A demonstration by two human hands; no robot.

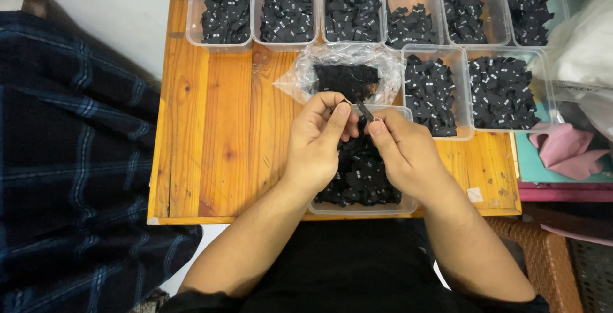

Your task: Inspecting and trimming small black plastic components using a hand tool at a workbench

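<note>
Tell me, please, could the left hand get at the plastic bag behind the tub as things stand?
Probably yes. The left hand is busy pinching a small black label with the right hand, but the plastic bag lies open just beyond it, with nothing between them.

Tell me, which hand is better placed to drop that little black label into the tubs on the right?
Probably the right hand: it pinches the black label too, and lies nearer the two tubs.

small black fabric label (363, 110) – pinched, tilted, above a clear tub (361, 208) of black labels
</note>
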